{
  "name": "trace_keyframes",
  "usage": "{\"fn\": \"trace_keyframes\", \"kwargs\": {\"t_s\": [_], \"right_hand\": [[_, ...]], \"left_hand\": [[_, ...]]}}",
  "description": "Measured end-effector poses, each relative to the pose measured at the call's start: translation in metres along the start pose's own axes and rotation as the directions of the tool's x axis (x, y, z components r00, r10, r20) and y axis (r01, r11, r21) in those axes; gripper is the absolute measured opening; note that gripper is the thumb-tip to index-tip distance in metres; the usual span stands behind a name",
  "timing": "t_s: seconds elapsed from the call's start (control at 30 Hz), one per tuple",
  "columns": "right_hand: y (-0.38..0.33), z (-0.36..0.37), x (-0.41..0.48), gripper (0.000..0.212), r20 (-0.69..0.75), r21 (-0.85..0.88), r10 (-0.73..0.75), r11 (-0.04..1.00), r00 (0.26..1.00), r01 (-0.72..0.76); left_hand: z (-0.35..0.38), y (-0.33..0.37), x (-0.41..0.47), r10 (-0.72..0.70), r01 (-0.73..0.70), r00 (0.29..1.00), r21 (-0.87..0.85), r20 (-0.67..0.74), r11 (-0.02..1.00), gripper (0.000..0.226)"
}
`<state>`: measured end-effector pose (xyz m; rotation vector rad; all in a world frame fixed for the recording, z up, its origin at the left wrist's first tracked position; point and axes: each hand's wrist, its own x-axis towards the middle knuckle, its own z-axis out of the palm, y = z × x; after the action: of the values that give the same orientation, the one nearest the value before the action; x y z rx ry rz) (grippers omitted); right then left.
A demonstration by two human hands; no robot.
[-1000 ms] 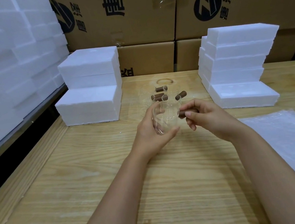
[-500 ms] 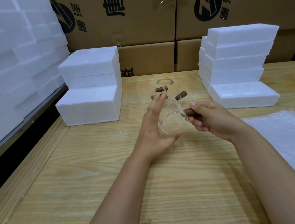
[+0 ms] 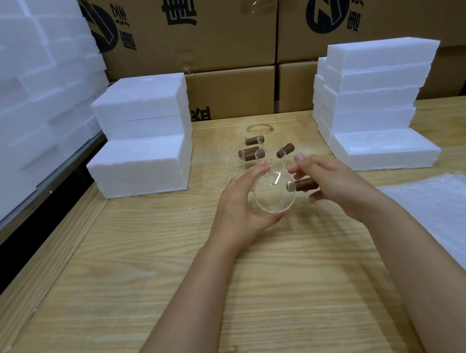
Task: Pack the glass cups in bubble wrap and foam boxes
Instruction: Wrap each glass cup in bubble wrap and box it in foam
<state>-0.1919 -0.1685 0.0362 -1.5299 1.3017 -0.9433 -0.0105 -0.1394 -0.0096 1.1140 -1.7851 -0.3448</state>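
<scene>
In the head view, the left hand (image 3: 240, 206) cupped a clear glass cup (image 3: 275, 200), its fingers curved over the top of the wall and its thumb under the lower rim. The right hand (image 3: 336, 184) gripped the cup's brown wooden handle (image 3: 305, 184) in its curled fingers, the forefinger reaching out toward the glass. The cup was tipped on its side, held above the middle of the wooden desk (image 3: 149, 268). More glass cups with brown handles (image 3: 252, 153) stood near the desk's far edge, between a left stack of foam boxes (image 3: 140, 133) and a right stack of foam boxes (image 3: 374, 102). A bubble wrap sheet (image 3: 449, 213) lay along the right edge. Printed cardboard cartons (image 3: 214, 37) rose behind the desk.
</scene>
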Motion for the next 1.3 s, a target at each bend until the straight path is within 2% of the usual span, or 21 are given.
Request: {"fn": "trace_keyframes", "kwargs": {"t_s": [0.13,0.2,0.47,0.6,0.67,0.87,1.0,1.13,1.3], "right_hand": [[-0.009,0.006,-0.003,0.056,0.062,-0.11,-0.073,0.991,0.995,0.08],[-0.009,0.008,-0.004,0.066,0.055,-0.149,-0.078,0.985,0.995,0.086],[-0.009,0.021,-0.005,0.09,0.013,-0.148,-0.051,0.988,0.999,0.053],[-0.008,0.026,-0.006,0.068,0.014,-0.157,-0.023,0.987,1.0,0.025],[-0.007,0.029,-0.005,0.064,0.026,-0.19,-0.009,0.982,1.0,0.014],[-0.011,0.032,-0.006,0.069,0.057,-0.41,0.007,0.912,0.998,0.017],[-0.017,0.031,-0.009,0.076,0.111,-0.515,-0.037,0.853,0.993,0.089],[-0.022,0.024,-0.012,0.069,0.163,-0.485,-0.063,0.864,0.985,0.136],[-0.022,0.008,-0.012,0.05,0.227,-0.317,-0.12,0.929,0.966,0.19]], "left_hand": [[0.001,0.002,-0.002,-0.035,0.036,0.999,-0.077,0.01,0.996,0.074],[0.002,0.002,-0.002,-0.007,0.006,1.0,-0.078,-0.005,0.997,0.072],[0.004,0.001,-0.003,0.056,-0.056,0.997,0.001,-0.059,0.998,0.069],[0.006,-0.001,-0.003,0.042,-0.041,0.997,0.016,-0.064,0.999,0.068],[0.006,-0.001,-0.003,0.034,-0.033,0.998,0.006,-0.059,0.999,0.066],[0.007,-0.001,-0.004,-0.008,0.008,0.997,-0.002,-0.08,1.0,0.071],[0.0,0.0,-0.002,-0.119,0.112,0.992,-0.131,-0.044,0.985,0.072],[-0.002,0.001,-0.001,-0.179,0.169,0.983,-0.209,-0.031,0.963,0.065],[-0.002,-0.003,-0.001,-0.165,0.155,0.986,-0.273,-0.013,0.949,0.066]]}}
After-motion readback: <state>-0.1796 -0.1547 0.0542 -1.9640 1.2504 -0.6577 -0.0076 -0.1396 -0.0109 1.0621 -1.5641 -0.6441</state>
